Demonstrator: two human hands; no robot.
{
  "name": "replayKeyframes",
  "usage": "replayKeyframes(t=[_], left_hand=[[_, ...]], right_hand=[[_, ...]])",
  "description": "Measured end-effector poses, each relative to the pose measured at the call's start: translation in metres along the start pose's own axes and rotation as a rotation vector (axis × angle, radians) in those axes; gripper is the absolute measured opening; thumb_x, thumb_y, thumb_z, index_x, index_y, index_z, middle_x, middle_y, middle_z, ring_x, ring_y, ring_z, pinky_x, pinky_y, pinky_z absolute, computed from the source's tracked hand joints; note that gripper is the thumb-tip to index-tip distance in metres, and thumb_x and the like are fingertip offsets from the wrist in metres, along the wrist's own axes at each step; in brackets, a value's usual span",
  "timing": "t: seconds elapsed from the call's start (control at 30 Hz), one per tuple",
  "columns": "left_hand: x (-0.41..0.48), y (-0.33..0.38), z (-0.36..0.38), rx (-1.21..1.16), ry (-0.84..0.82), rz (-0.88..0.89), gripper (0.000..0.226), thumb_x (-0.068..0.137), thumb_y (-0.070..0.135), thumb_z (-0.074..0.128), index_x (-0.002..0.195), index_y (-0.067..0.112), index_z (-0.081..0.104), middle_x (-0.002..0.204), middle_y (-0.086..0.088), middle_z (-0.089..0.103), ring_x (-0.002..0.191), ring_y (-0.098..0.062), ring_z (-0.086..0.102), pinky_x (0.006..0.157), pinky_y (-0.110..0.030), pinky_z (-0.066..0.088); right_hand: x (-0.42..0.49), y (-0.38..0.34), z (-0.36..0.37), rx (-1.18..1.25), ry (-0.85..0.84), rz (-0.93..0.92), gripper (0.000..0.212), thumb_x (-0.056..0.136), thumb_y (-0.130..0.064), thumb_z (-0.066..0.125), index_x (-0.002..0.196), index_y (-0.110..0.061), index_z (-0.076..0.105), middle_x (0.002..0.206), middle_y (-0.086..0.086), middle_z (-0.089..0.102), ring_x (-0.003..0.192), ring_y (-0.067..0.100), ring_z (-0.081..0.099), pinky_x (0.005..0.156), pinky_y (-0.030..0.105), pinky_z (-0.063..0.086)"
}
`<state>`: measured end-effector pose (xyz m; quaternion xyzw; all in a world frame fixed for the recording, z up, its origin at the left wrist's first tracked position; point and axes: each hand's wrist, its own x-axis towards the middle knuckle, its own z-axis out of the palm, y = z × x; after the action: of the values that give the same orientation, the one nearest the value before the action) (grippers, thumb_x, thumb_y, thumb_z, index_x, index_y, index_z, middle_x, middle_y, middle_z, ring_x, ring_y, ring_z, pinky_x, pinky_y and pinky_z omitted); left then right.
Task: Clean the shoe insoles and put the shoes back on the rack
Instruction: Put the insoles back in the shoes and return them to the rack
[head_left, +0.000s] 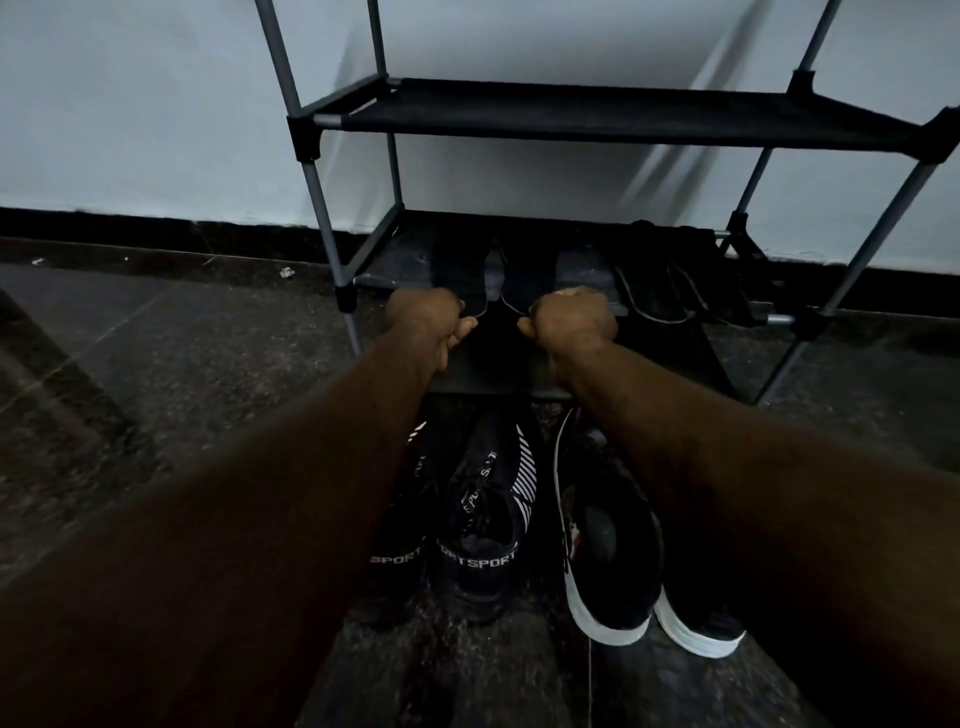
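Observation:
My left hand (426, 317) and my right hand (569, 319) reach to the front of the shoe rack's lower shelf (395, 260). Each hand grips the near end of one dark flat piece with a thin pale edge: the left piece (460, 267) and the right piece (527, 270). They lie side by side on the shelf. In the dim light I cannot tell whether they are insoles or flat shoes. On the floor below my arms stand black shoes marked SPORT (480, 525) and black shoes with white soles (608, 561).
Another dark pair (670, 291) lies on the right of the lower shelf. The rack's upper shelf (597, 111) holds nothing I can see. Grey rack poles (317, 192) stand left and right. A pale wall with a black skirting is behind, and dark stone floor (182, 353) spreads left.

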<state>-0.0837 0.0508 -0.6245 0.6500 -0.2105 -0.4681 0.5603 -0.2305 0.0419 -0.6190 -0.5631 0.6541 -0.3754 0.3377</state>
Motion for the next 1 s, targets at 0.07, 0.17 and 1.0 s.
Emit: replayKeyframes(t=[0.07,0.17,1.0], left_hand=[[0.005,-0.002,-0.004,-0.002,0.000,0.013,0.029,0.099,0.001,0.059,0.128,-0.004,0.060,0.107,-0.020,0.070,0.046,-0.009,0.063,0.034,-0.013,0.042],[0.004,-0.002,-0.004,-0.020,-0.018,0.043,0.031,0.098,0.000,0.061,0.129,-0.005,0.060,0.121,-0.023,0.069,0.057,-0.012,0.062,0.036,-0.013,0.043],[-0.048,-0.033,-0.026,0.235,-0.038,0.214,0.029,0.087,0.013,0.078,0.108,0.003,0.061,0.101,-0.015,0.069,0.074,-0.023,0.072,0.054,-0.029,0.061]], right_hand=[[-0.006,-0.001,0.001,-0.051,0.026,-0.027,0.041,0.105,-0.043,0.047,0.129,-0.017,0.066,0.135,0.009,0.061,0.128,0.028,0.055,0.085,0.029,0.040],[-0.002,0.004,0.005,-0.135,0.056,-0.035,0.040,0.104,-0.042,0.046,0.126,-0.018,0.068,0.132,0.007,0.064,0.125,0.028,0.058,0.082,0.029,0.039],[-0.064,0.037,-0.018,0.103,0.063,0.003,0.030,0.069,-0.048,0.074,0.087,-0.032,0.056,0.085,-0.004,0.072,0.078,0.022,0.074,0.083,0.042,0.062]])
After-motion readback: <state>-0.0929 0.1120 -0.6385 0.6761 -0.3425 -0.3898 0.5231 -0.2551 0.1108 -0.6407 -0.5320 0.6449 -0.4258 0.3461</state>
